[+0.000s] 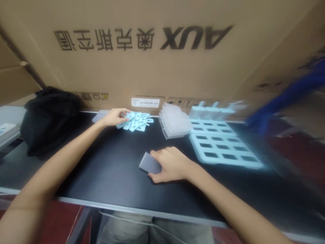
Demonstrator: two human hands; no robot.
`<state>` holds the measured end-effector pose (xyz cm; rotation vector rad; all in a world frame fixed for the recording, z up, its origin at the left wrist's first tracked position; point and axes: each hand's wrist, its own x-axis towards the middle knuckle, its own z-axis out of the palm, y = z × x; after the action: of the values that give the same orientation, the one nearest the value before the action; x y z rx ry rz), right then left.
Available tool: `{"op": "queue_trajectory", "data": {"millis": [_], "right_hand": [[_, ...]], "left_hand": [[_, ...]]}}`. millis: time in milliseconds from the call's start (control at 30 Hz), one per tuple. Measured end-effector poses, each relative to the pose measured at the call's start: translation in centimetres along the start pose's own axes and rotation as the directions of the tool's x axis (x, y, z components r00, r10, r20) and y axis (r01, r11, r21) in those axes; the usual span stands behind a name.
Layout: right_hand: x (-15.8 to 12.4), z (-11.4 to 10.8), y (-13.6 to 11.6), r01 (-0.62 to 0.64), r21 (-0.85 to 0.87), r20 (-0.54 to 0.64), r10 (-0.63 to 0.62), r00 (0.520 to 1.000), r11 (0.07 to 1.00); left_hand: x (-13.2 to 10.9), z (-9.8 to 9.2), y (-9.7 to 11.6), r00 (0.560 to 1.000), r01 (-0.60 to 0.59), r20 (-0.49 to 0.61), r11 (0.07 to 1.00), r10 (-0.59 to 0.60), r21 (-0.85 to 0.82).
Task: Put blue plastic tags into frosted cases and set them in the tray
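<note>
My left hand (115,117) is at the left side of a loose pile of light-blue plastic popsicle sticks (138,122), thumb and fingers closing on one of them. Near the middle of the black table, my right hand (172,164) grips a small translucent grey popsicle mold (150,164) between thumb and fingers, low over the tabletop. Several clear plastic molds (175,121) stand stacked between the pile and a light-blue frame (215,137) with rectangular openings. Behind that frame, several light-blue popsicle sticks (212,112) are set upright in a row.
A large cardboard box (152,74) with upside-down print walls off the back of the table (106,176). Black cloth or a bag (50,118) lies at the left. A blue bar (286,98) rises at the right. A clear flat piece (99,116) lies behind my left hand.
</note>
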<state>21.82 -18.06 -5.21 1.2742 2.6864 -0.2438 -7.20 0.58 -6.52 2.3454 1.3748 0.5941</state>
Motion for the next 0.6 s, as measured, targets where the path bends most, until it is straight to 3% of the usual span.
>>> {"op": "queue_trajectory", "data": {"millis": [200, 367, 433, 500, 600], "right_hand": [[-0.1, 0.2, 0.5, -0.007, 0.015, 0.008, 0.007, 1.000, 1.000], [-0.4, -0.2, 0.5, -0.043, 0.022, -0.019, 0.044, 0.999, 0.999], [-0.4, -0.3, 0.5, -0.058, 0.042, -0.039, 0.060, 0.997, 0.997], [-0.4, -0.3, 0.5, -0.070, 0.077, -0.065, 0.075, 0.995, 0.995], [-0.4, 0.0, 0.4, -0.085, 0.166, -0.123, 0.106, 0.987, 0.982]], "left_hand": [[1.5, 1.5, -0.2, 0.985, 0.100, -0.152, 0.990, -0.085, 0.096], [0.1, 1.4, 1.3, 0.970, 0.047, -0.242, 0.994, -0.022, 0.095], [-1.4, 1.1, 2.5, 0.983, -0.054, -0.179, 0.998, 0.049, -0.022], [-3.4, 0.9, 4.2, 0.987, -0.155, -0.005, 0.958, 0.158, -0.240], [-6.8, 1.3, 7.2, 0.916, -0.142, 0.252, 0.841, 0.311, -0.522]]}}
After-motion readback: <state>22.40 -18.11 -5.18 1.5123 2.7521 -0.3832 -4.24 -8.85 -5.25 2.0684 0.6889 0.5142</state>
